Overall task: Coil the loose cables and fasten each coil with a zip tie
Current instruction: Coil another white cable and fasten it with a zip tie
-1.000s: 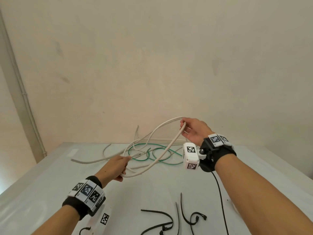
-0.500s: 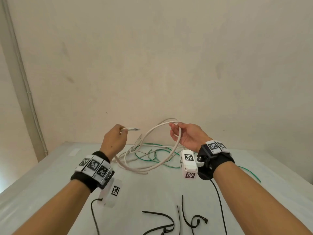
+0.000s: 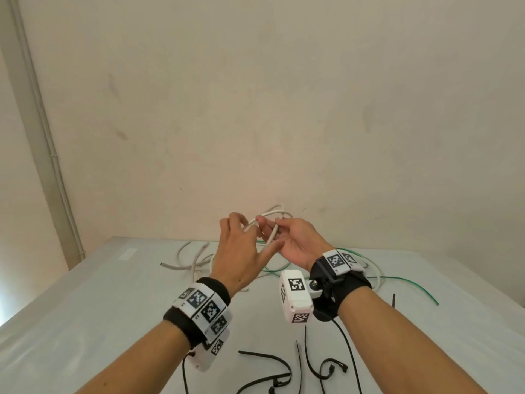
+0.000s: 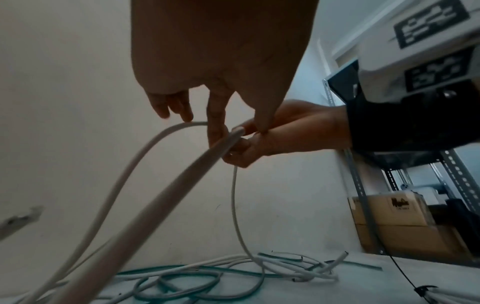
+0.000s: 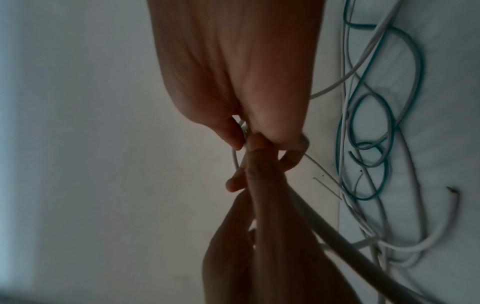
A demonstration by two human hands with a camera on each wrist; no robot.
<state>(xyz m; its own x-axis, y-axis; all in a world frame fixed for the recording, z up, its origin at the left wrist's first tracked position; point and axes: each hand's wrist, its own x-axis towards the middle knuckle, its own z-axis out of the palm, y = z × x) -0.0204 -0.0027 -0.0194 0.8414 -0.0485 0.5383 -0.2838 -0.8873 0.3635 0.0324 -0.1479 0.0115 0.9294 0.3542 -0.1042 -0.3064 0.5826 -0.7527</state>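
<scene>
Two hands: both are working mid-frame in the head view, raised above the table (image 3: 85, 322), fingertips meeting.
Left hand (image 3: 241, 251): is pinching the white cable (image 3: 272, 214) between thumb and index finger; the other fingers are hanging loosely spread, as the left wrist view shows.
Right hand (image 3: 295, 243): is holding a strand of the same white cable, thumb and fingers curling round it, palm turned toward the left hand.
White cable, location: is arching in a small loop above the two hands at centre frame; in the left wrist view two strands are running from the fingers (image 4: 215, 123) down to lower left, and a thinner strand is dropping from the right hand to the table.
Green cable (image 3: 409, 282): is lying in loose loops on the table behind the hands, trailing off toward the right of the head view, tangled with further white strands.
Zip ties (image 3: 272, 362): several black ones are lying loose at lower centre of the head view, apart from the cables, with one more (image 3: 393, 300) at the right beside the green cable.
Containers: a cardboard box (image 4: 389, 211) is sitting on a metal shelf (image 4: 363, 195) at the right of the left wrist view; its contents cannot be told.
Wrist gear: black bands with marker tags are sitting on both wrists.
</scene>
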